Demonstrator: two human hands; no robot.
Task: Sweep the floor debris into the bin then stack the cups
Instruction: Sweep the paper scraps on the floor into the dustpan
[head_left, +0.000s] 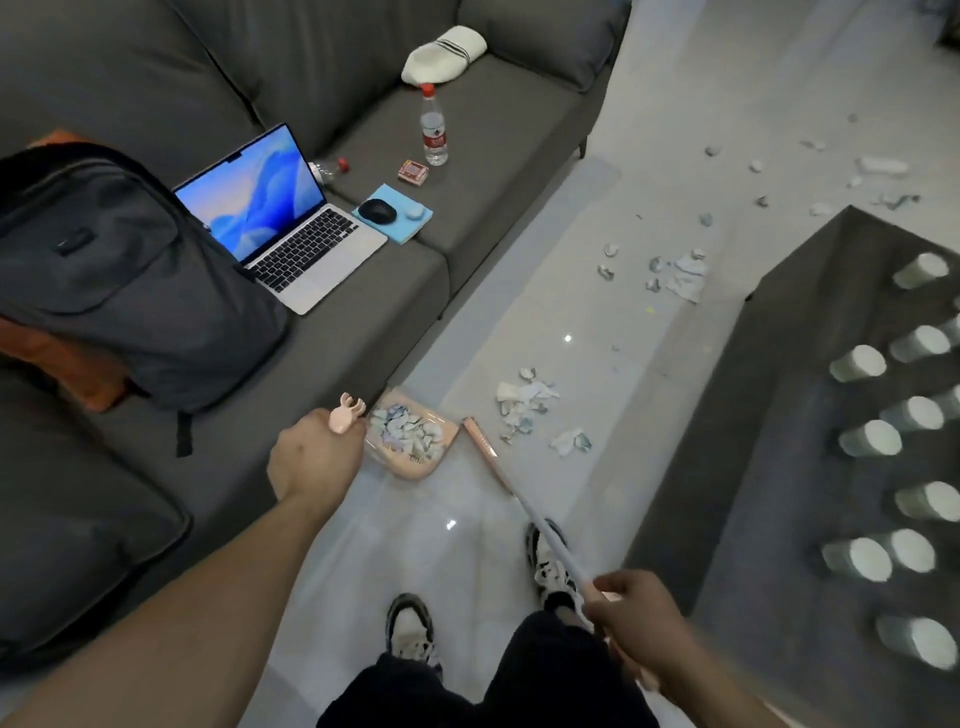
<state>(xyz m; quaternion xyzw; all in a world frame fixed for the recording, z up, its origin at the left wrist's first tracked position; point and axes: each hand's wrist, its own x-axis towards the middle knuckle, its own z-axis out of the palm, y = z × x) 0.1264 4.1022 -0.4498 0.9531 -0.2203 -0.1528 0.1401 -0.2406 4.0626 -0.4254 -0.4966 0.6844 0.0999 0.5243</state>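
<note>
My left hand (317, 457) is closed on the pink handle top of a pink dustpan (415, 465), which rests on the floor by the sofa's edge and holds a heap of white and blue paper scraps. My right hand (636, 618) grips the long pale handle of a broom (519, 499); its pink head (480, 436) sits just right of the pan. A cluster of scraps (524, 402) lies right of the broom head, and more scraps (680, 270) are scattered farther up the floor. Several white paper cups (857, 364) stand apart on the dark table at the right.
A grey sofa (493, 171) fills the left and top, carrying a backpack (119, 280), an open laptop (280, 223), a mouse on a blue pad, a water bottle (434, 127) and a white cushion. The dark low table (779, 415) bounds the right. My feet (413, 629) stand below.
</note>
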